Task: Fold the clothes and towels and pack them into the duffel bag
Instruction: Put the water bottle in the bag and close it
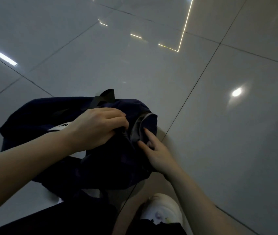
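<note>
Gripping the duffel bag [53,116] fabric, your left hand [97,128] bunches its opening — your right hand [157,153], fingers straight, presses just beside it, steadying the bag's end.

A glossy floor [151,68] of large pale grey tiles with thin dark grout lines carries everything, and ceiling lights show as bright reflections on it. On it lies 1 dark navy duffel bag [38,114], slumped and soft, under the left hand [97,128] that bunches its fabric. A black strap [106,96] loops just beyond that grip. Nearer than the grip, 1 white shoe [163,209] stands on the tiles.
</note>
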A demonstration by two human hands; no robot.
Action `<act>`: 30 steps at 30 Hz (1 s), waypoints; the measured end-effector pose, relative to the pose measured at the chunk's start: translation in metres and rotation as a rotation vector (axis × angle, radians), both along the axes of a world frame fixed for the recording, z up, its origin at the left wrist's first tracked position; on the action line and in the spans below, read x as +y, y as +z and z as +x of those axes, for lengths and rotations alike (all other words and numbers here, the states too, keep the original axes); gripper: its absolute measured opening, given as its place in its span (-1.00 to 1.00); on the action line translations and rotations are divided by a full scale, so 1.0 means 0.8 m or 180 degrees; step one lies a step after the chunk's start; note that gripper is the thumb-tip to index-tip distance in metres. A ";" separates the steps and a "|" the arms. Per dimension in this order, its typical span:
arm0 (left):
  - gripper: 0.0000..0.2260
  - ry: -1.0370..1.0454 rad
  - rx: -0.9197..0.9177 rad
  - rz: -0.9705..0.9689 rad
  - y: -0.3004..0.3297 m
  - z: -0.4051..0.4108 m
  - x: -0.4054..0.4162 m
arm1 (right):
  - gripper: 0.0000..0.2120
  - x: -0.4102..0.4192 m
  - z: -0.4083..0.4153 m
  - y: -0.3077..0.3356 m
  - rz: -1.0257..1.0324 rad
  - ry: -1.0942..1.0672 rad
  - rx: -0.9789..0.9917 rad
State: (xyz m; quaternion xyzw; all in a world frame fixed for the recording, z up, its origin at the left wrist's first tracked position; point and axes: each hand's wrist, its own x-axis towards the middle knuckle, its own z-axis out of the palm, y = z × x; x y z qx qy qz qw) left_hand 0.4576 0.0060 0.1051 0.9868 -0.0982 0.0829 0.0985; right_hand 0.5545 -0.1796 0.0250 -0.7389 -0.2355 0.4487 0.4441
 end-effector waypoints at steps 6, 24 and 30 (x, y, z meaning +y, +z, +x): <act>-0.84 -0.0056 -0.0152 -0.0240 -0.009 -0.002 0.009 | -0.67 0.007 0.019 -0.020 0.0141 -0.0384 -0.0170; -0.61 -0.0474 0.1850 0.1955 -0.032 0.088 -0.031 | -0.75 0.009 0.047 -0.051 0.0585 -0.1281 0.1213; -0.89 -0.0652 0.0884 0.1510 -0.066 0.078 -0.019 | -0.78 0.013 0.096 -0.065 0.0331 -0.1475 0.1206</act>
